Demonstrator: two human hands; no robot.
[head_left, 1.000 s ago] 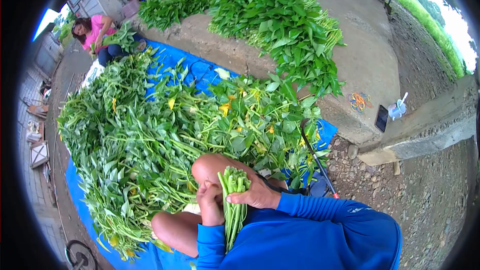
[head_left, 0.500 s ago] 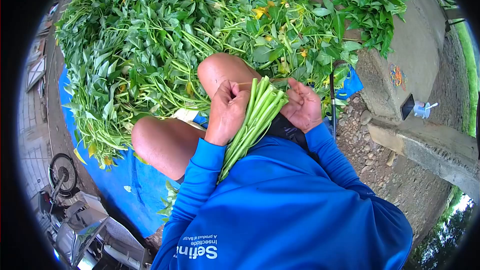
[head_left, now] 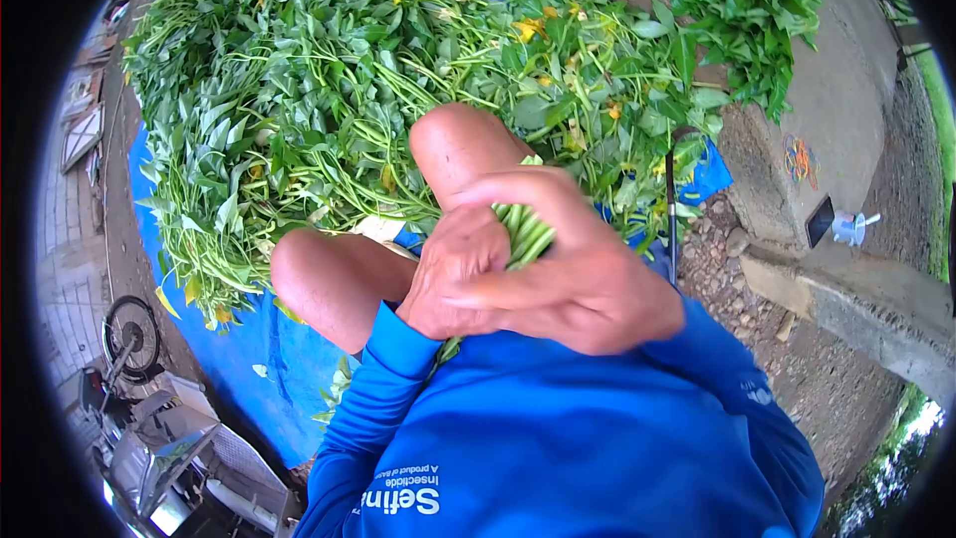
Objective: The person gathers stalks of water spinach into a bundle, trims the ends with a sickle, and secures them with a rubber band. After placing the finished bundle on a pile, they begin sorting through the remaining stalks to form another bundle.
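Note:
In front of my lap, my left hand [head_left: 450,274] is closed round a bundle of green leafy-vegetable stems [head_left: 526,234], which look like water spinach. The cut ends show between my hands, and a few leaves poke out below my left wrist. Across the bundle reaches my right hand [head_left: 597,294], smeared by motion, its thumb over the back of my left hand and a finger curving round the far side. What its fingertips grip is hidden. Beyond my knees spreads a large heap of the same greens [head_left: 299,90], with some yellow leaves.
The heap lies on a blue tarp [head_left: 259,379]. More greens [head_left: 747,20] are piled at the upper right. Coloured bands [head_left: 800,161], a dark flat phone-like object [head_left: 819,221] and a white cup [head_left: 849,228] rest on concrete. A motorcycle [head_left: 159,438] stands lower left.
My right hand has swung left from beside the stem ends to over the bundle and my left hand. A thin yellowish strand seen earlier between my hands no longer shows.

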